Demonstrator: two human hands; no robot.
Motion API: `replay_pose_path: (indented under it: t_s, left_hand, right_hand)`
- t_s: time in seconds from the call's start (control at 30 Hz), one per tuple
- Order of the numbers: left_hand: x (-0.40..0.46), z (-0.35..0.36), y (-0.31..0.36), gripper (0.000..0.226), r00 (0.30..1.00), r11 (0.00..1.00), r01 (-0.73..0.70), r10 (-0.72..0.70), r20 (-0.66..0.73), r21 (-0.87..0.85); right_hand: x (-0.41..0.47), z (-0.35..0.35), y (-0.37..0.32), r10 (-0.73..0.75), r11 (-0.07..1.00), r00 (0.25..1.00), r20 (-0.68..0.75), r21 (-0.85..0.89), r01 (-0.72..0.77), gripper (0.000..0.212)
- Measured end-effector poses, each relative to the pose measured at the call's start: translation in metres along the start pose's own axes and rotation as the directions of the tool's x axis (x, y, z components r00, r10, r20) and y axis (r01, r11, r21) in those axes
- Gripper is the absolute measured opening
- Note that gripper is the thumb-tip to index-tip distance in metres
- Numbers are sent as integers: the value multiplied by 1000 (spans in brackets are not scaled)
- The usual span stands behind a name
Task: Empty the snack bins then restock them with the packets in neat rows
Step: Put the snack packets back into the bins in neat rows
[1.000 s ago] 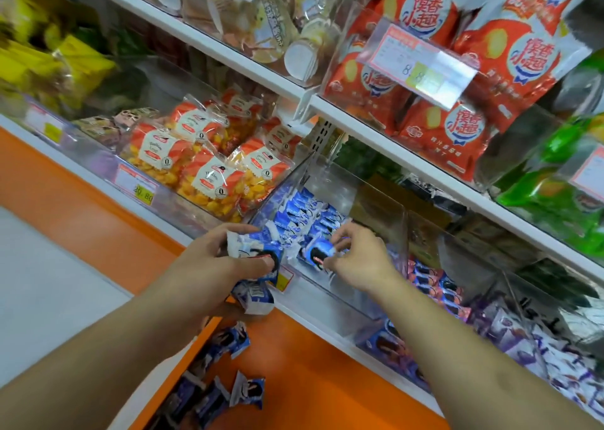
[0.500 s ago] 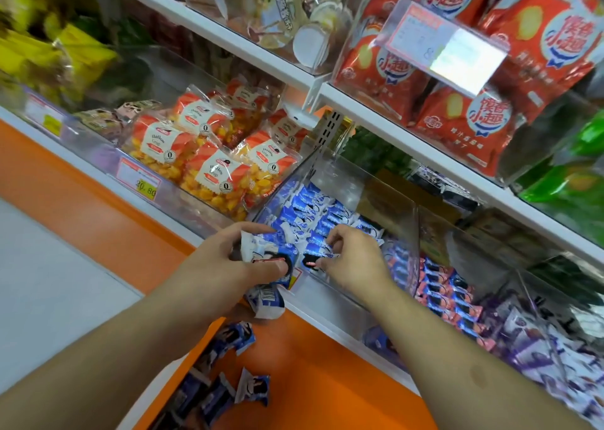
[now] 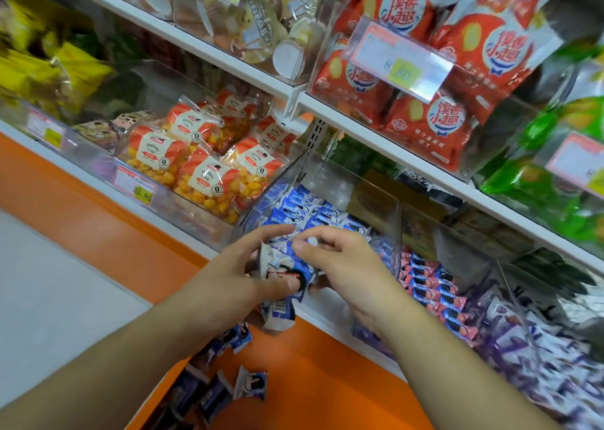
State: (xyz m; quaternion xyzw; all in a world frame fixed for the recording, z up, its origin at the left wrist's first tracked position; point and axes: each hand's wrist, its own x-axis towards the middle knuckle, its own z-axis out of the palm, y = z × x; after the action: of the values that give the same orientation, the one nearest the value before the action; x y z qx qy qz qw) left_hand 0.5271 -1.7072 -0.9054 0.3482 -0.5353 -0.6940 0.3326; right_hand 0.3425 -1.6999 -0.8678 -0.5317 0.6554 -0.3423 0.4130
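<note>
Landmark: the clear snack bin at the centre of the lower shelf.

1. Left of the bin, a neighbouring bin holds orange-labelled bags of yellow snacks, with a price tag on its front.
2. Below and left of the bin, loose blue packets lie scattered on the orange ledge. Judged from this, they remain to be restocked.
3. At the front edge of the bin, the left hand grips a small bundle of blue packets, fingers curled round it.
4. Inside the bin, rows of blue packets already stand in order at the rear. Restocking appears partly complete; the front section is unfilled.
5. Just right of the bundle, the right hand pinches at the top packet, thumb and forefinger narrow. Whether it has a firm hold cannot be told.
6. Right of the bin, further bins hold pink packets and purple ones.
</note>
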Motion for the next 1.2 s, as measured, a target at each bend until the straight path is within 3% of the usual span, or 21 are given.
replay_pose_path:
  t_s: [0.17, 0.37, 0.47, 0.57, 0.67, 0.8, 0.93, 1.03, 1.2]
  left_hand:
    - [1, 4, 2, 49, 999, 999, -16, 14, -36, -40]
    - [8, -1, -3, 19, 973, 980, 99, -133, -191, -175]
    - [4, 1, -1, 23, 959, 936, 231, -265, -101, -266]
    - [5, 3, 1, 35, 946, 894, 306, -323, 3, -329]
    - [6, 1, -1, 43, 958, 907, 275, -287, 8, -319]
    - [5, -2, -3, 37, 982, 948, 162, -182, -49, -274]
    - [7, -1, -4, 35, 985, 962, 89, -123, -119, -258]
    - [10, 0, -4, 36, 980, 955, 43, -97, -173, -294]
    - [10, -2, -8, 32, 981, 973, 59, -98, -167, -224]
  right_hand:
    - [-3, -12, 2, 11, 992, 986, -168, 124, 10, 7]
    - [-11, -29, 8, -211, 972, 930, -300, 40, 233, 20]
    - [-17, -29, 12, -378, 925, 905, -197, -107, 363, 28]
    - [-20, -21, 21, -448, 886, 891, -74, -168, 432, 40]
    - [-22, -20, 27, -469, 878, 883, 30, -89, 470, 34]
    - [-27, -21, 23, -364, 919, 930, 50, 180, 350, 26]
    - [-23, -20, 18, -164, 983, 986, -5, 86, 164, 32]
    - [-20, -13, 16, 25, 985, 998, 54, 171, -34, 33]
    - [-15, -12, 17, 43, 936, 998, -54, 352, -22, 27]
